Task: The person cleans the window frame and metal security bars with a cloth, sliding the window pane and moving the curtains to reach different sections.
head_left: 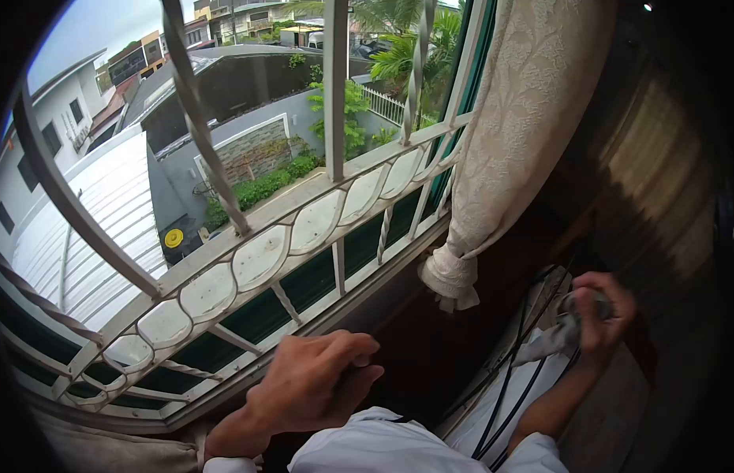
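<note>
My left hand (pixel 308 386) is raised just in front of the window sill, its fingers curled in toward the thumb. Whatever it may hold is hidden. On the right, my right hand (pixel 602 315) is closed around a crumpled grey cloth (pixel 558 337), which hangs down past the fingers on the left. The hand is slightly blurred. Nearest to my left hand is the window's metal grille (pixel 260 256), with twisted bars and a scalloped lower band.
A patterned cream curtain (pixel 517 118), knotted at its bottom (pixel 453 276), hangs at the window's right side. Black cables (pixel 505 394) run beside my right forearm over a pale surface. More curtain fabric (pixel 114 453) lies at lower left. Outside are roofs and a garden wall.
</note>
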Tool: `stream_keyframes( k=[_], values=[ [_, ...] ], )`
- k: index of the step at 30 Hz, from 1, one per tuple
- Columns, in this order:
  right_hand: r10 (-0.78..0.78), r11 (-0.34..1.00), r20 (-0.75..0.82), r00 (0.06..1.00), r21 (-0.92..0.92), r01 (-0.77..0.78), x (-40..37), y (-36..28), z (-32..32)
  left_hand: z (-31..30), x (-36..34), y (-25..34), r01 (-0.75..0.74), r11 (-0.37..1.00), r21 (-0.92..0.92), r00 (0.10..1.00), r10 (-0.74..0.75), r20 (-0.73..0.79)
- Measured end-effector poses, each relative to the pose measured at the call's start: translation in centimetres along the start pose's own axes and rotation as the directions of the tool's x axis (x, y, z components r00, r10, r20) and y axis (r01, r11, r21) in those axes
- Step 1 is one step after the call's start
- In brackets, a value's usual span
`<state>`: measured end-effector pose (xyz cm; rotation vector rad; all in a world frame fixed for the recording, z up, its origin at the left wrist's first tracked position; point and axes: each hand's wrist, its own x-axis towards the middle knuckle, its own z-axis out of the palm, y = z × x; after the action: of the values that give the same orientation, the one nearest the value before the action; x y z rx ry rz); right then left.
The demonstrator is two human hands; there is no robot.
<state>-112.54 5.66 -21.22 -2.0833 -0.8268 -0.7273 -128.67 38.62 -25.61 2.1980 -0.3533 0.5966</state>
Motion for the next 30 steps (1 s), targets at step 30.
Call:
stream_keyframes(
  k=[30],
  values=[
    [0.023, 0.258, -0.158, 0.987, 0.955, 0.147, 35.6, 23.1, 5.7, 18.4, 34.4, -7.2, -0.319, 0.919, -0.232, 0.941, 0.279, -0.191]
  ],
)
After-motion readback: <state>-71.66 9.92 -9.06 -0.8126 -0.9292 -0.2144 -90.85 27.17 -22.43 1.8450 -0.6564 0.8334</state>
